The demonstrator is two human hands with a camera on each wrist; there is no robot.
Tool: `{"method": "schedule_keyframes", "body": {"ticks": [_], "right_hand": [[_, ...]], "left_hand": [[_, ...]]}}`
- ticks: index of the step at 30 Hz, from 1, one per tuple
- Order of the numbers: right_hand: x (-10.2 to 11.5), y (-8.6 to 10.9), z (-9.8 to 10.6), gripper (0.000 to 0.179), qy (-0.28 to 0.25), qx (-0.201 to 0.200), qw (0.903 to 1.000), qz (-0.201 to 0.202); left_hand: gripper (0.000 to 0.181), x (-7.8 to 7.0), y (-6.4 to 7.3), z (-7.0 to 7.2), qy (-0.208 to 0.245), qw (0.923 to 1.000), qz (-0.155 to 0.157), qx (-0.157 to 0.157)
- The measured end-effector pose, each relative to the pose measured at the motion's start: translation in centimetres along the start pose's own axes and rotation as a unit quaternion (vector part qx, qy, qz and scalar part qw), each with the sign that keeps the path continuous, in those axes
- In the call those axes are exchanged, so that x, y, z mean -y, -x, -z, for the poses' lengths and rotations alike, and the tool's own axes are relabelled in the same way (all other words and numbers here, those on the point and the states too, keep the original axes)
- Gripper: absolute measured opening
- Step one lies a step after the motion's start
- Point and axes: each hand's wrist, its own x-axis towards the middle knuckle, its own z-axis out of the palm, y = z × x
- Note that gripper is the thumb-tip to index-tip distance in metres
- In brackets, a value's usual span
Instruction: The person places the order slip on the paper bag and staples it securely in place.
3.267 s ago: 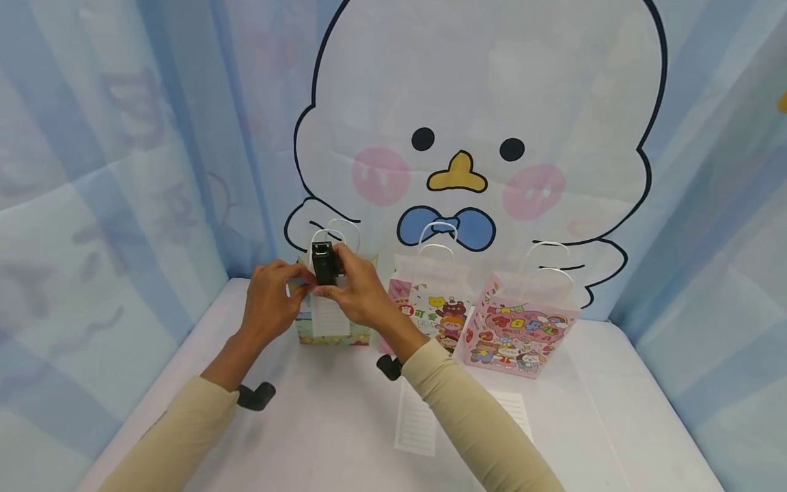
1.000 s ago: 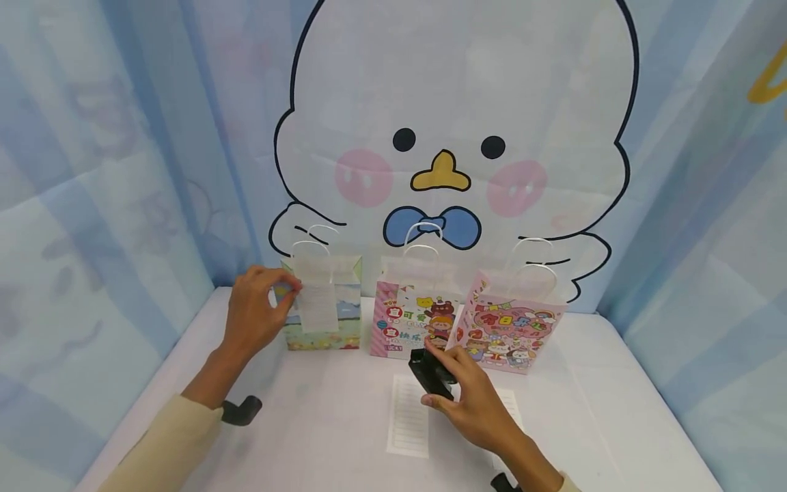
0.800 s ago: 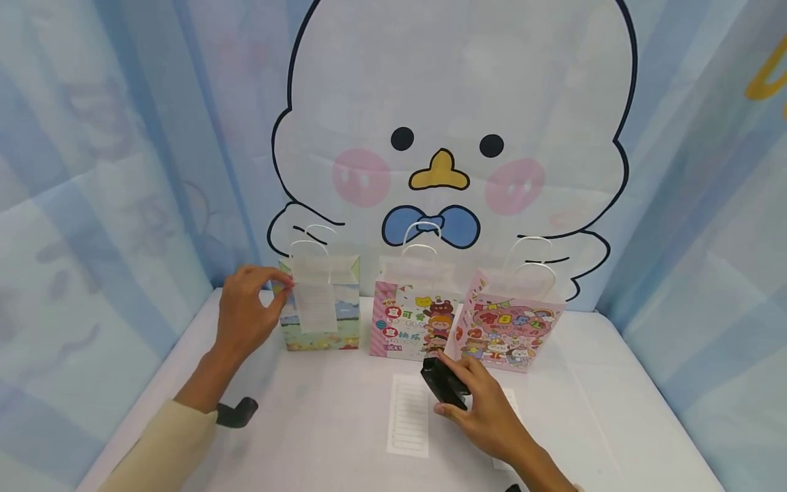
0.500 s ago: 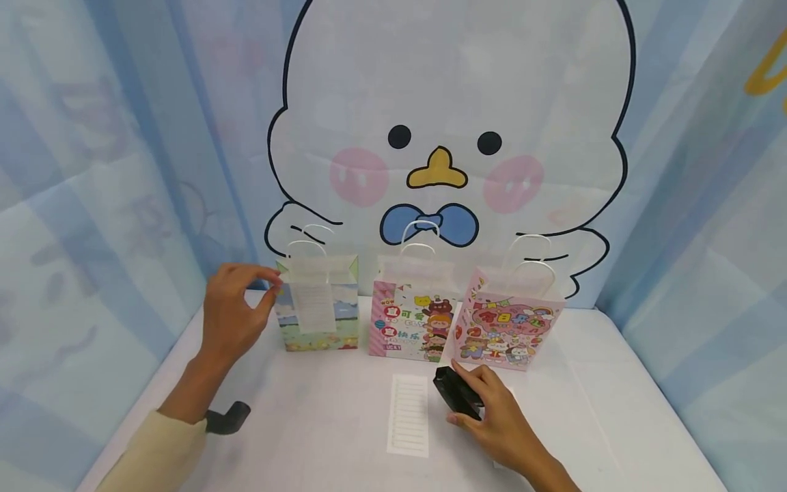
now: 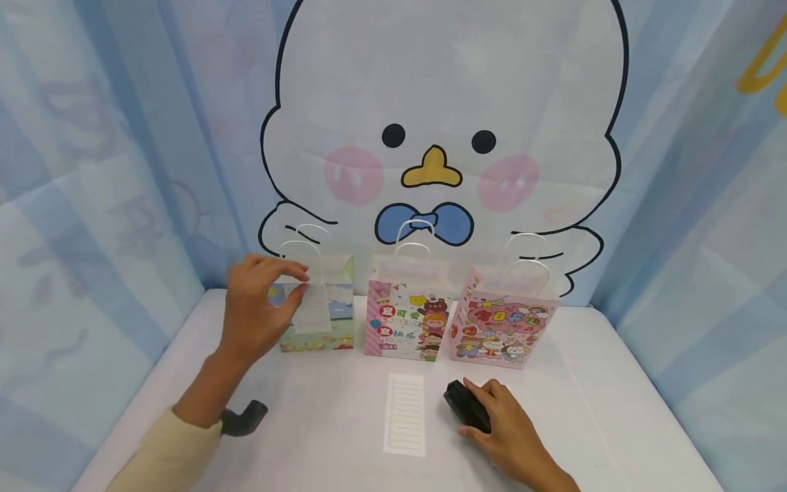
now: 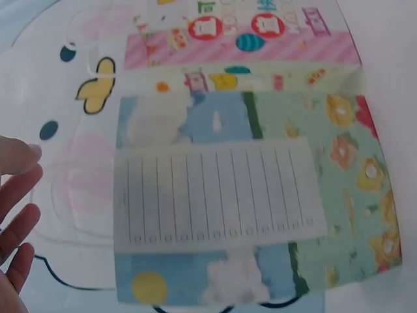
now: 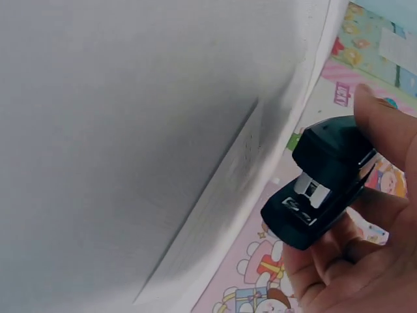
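My right hand (image 5: 513, 437) grips a small black stapler (image 5: 465, 406) low over the table, right of a lined paper strip (image 5: 404, 415). In the right wrist view the stapler's mouth (image 7: 313, 192) gapes, with no paper in it. On the left, a blue-green paper gift bag (image 5: 341, 335) bears a lined strip (image 6: 221, 195) hanging flat down its front from near the top edge. My left hand (image 5: 255, 307) hovers before that bag, thumb and forefinger spread apart. The left wrist view shows its fingertips (image 6: 26, 156) off the bag, pinching nothing.
A pink-and-white gift bag (image 5: 408, 321) stands in the middle and a pink one (image 5: 504, 331) at the right, both with white handles. Another paper strip (image 7: 208, 202) lies on the table under my right hand. Curtains (image 5: 98, 205) enclose the table's back and sides.
The stapler has left the top of the blue-green bag and gone down to the right in my right hand. My left hand has let go there, drawn left, then swung back right.
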Motion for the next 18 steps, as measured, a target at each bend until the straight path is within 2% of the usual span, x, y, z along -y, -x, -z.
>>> {"method": "schedule_keyframes", "body": {"ticks": [5,12,18], "right_hand": [[-0.2,0.4,-0.2,0.082,0.017,0.023,0.9991,-0.031],[-0.4,0.3,-0.4,0.083,0.018,0.069,0.9942,-0.081],[-0.5,0.5,-0.5,0.081,0.025,0.079,0.9925,-0.091]], "left_hand": [[0.024,-1.0,-0.6,-1.3,0.013,0.9996,-0.018,0.018],[0.027,-2.4,-1.1,-3.0,0.021,0.9975,0.003,0.067],[0.031,-3.0,-1.4,-5.2,0.035,0.9947,0.015,0.096]]}}
